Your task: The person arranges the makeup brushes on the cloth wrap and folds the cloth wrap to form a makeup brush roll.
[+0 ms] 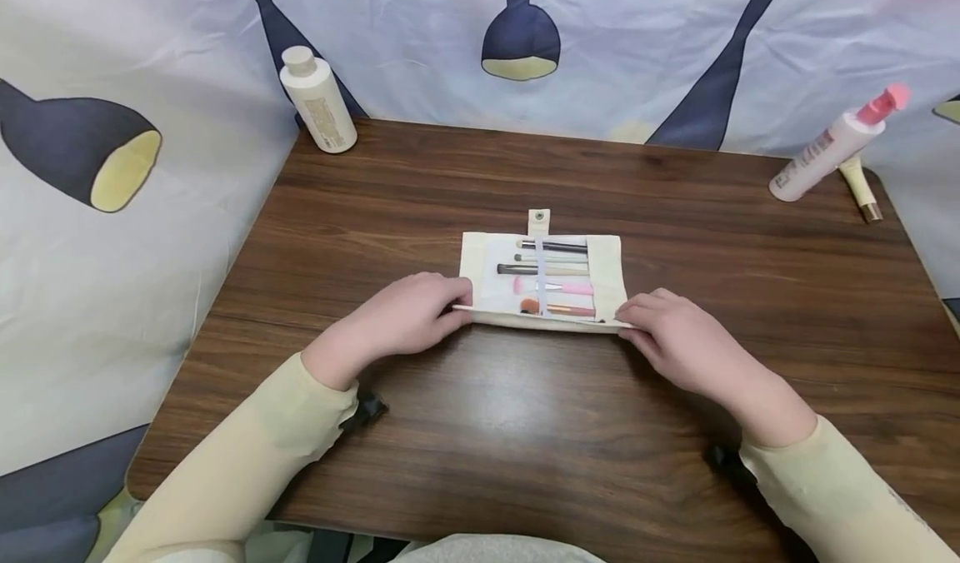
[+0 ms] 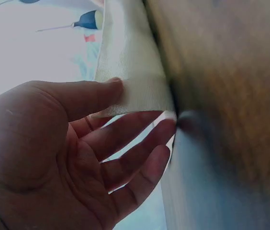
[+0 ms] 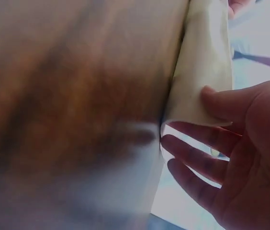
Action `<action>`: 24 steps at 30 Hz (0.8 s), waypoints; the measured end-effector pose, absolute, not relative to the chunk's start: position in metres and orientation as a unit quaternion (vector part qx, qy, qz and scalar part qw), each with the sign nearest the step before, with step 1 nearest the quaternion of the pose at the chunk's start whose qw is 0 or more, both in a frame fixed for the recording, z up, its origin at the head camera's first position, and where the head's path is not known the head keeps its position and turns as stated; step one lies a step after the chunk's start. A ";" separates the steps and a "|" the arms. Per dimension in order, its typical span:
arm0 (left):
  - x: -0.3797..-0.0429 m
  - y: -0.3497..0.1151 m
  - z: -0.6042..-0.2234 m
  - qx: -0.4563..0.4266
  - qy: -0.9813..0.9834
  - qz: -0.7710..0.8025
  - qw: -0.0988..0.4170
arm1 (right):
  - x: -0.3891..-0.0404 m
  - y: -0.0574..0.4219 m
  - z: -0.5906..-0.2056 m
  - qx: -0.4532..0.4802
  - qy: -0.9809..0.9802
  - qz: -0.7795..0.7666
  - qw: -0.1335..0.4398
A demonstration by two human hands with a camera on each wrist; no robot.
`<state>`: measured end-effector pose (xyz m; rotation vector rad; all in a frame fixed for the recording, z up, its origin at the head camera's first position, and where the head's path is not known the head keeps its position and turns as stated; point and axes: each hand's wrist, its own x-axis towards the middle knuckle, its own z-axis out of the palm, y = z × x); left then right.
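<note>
**Both hands pinch the near edge of an open brush roll**

Head view: A cream fabric brush roll (image 1: 542,278) lies open at the centre of the brown table (image 1: 525,430), with several brushes (image 1: 555,284) strapped across it and a snap tab at its far edge. The left hand (image 1: 397,317) holds the near left corner, and the right hand (image 1: 678,342) holds the near right corner. A cream bottle (image 1: 318,101) stands at the far left corner. A pink-capped bottle (image 1: 836,142) leans at the far right, a small tube (image 1: 858,184) beside it.

Left wrist view: The thumb (image 2: 89,96) presses the fabric edge (image 2: 130,72) from above, with the fingers (image 2: 125,139) beneath it.

Right wrist view: The thumb (image 3: 221,98) sits on the fabric flap (image 3: 202,62), with the fingers (image 3: 197,139) spread underneath, pinching it.
</note>
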<state>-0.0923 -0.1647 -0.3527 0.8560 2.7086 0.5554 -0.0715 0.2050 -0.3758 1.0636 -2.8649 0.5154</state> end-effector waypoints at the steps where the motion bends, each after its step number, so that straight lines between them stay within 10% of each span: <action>1: -0.095 -0.165 -0.352 0.285 0.929 0.201 0.123 | -0.074 0.206 -0.375 0.335 -0.925 0.178 0.017; 13: -0.125 -0.157 -0.361 0.218 0.922 0.253 0.194 | -0.098 0.201 -0.359 0.210 -0.943 0.225 -0.124; 24: -0.143 -0.149 -0.366 0.184 0.924 0.237 0.238 | -0.110 0.193 -0.368 0.155 -0.959 0.198 -0.130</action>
